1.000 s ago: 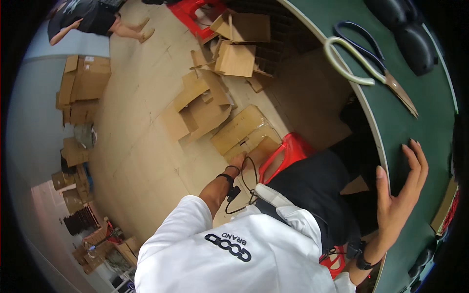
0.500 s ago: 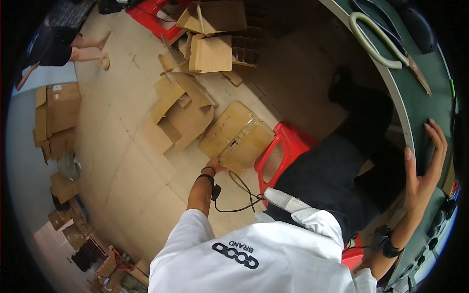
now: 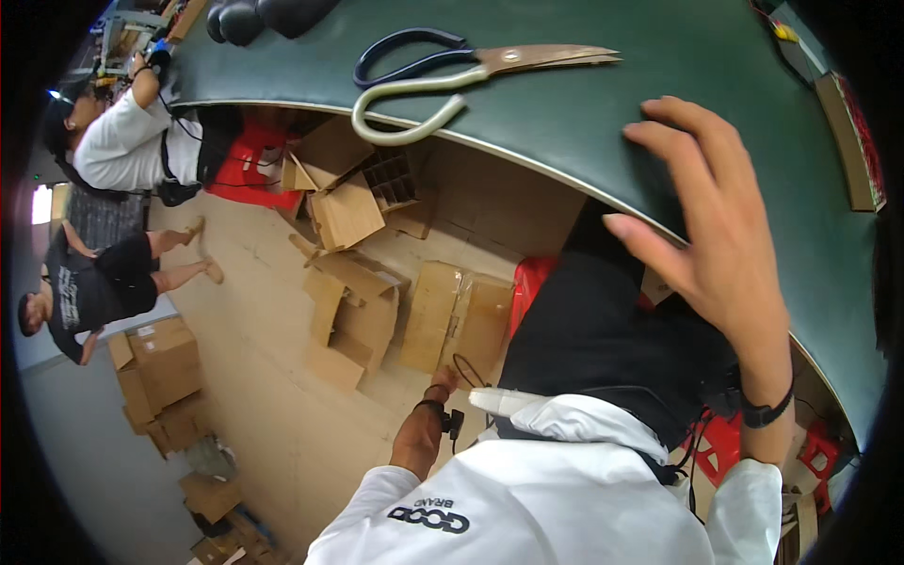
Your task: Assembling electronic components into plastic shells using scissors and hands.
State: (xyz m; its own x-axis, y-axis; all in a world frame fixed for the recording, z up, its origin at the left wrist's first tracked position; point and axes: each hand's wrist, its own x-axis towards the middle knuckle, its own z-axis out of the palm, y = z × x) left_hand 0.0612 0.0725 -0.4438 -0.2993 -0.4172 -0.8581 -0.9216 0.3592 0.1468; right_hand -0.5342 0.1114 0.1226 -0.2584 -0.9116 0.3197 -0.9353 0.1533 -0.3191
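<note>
My right hand [image 3: 720, 212] reaches over the green tabletop [image 3: 556, 108] at its front edge, fingers spread and holding nothing. To its left, large scissors [image 3: 499, 61] lie on the tabletop, with one dark blue handle, one cream handle and brownish blades. The cream handle reaches the table's edge. Down by my left side, my left hand [image 3: 445, 378] is at the near edge of a taped cardboard box [image 3: 441, 311] on the floor. Its fingers are too small and hidden to read, so whether it grips the box is unclear.
An opened carton [image 3: 353, 325] and more cardboard pieces [image 3: 347, 212] lie beyond the box. A red stool [image 3: 529, 282] stands beside my leg. One co-worker [image 3: 132, 146] sits at the table, another person [image 3: 104, 273] stands at far left. Stacked cartons [image 3: 165, 367] line the wall.
The view has swung up toward the table, bringing the scissors and a seated co-worker into fuller sight. My right hand now shows larger and farther over the tabletop. My left hand stays by the box.
</note>
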